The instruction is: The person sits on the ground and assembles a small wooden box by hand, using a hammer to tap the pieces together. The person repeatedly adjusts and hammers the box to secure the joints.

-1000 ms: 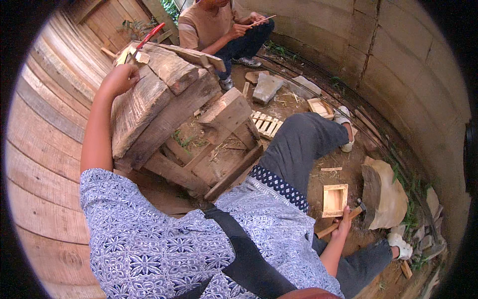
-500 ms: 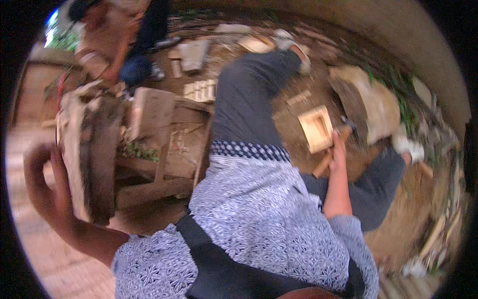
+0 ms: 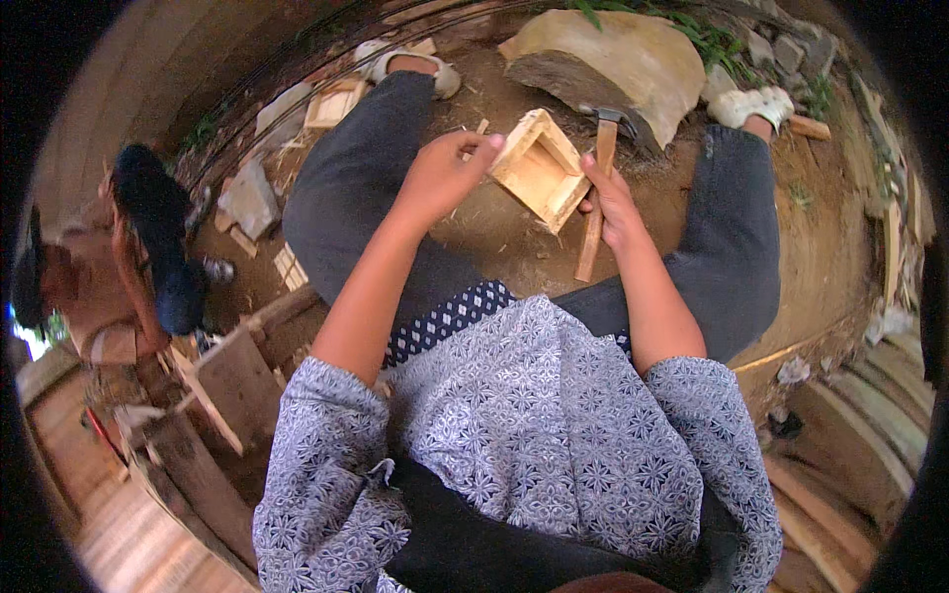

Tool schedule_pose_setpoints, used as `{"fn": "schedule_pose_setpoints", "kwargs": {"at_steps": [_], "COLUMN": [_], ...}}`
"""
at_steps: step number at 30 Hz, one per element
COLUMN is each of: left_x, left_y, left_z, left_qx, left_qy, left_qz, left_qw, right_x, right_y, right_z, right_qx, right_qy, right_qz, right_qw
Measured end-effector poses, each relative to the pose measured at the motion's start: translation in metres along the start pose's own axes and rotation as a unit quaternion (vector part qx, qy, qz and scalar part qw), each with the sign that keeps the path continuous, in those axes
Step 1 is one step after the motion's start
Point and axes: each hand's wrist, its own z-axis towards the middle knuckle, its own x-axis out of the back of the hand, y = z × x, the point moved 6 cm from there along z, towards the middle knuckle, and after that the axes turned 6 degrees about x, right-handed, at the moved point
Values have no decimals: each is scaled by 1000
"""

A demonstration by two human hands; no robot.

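Between my knees, a small open wooden box [image 3: 546,184] of pale boards is tilted with its hollow toward me. My right hand [image 3: 615,206] is closed on the box's right edge, thumb along its rim. The same hand also holds a hammer [image 3: 594,222], its wooden handle pointing toward me and its metal head on the far side. My left hand [image 3: 442,176] is beside the box's left corner with fingers curled and thumb and forefinger close together. Whatever the left fingers hold, if anything, is too small to make out.
A large pale stone [image 3: 613,69] lies just beyond the hammer. At far left another person [image 3: 119,267] sits by a rough wooden bench [image 3: 188,465]. A second wooden box [image 3: 334,105] is near my left foot. Planks [image 3: 840,435] lie at right.
My left hand has come from beside the wooden bench at left to the box's corner. My right hand still holds the box and hammer. The view has turned toward the right.
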Motion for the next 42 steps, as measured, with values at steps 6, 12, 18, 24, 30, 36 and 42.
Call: {"fn": "schedule_pose_setpoints", "kwargs": {"at_steps": [6,12,18,24,30,36,42], "left_x": [-34,-64,-69,-69,-63,-62,-69], "left_y": [0,-37,-50,-45,-32,-29,-56], "left_z": [45,59,60,56,57,57,72], "left_qx": [-124,-193,-163,-201,-246,-252,-64], "left_qy": [-19,19,-17,-1,49,62,1], "left_qz": [128,170,170,119,74,65,-47], "left_qw": [984,966,972,972,965,964,997], "right_x": [6,20,7,-4,-4,-4,3], "right_y": [5,24,23,15,9,3,6], "right_z": [15,24,19,14,11,10,18], "right_qx": [43,12,-11,13,10,19,23], "right_qy": [71,126,106,96,114,116,103], "right_qz": [-91,-152,-178,-206,-224,-233,-235], "right_qw": [992,980,978,974,968,965,966]}}
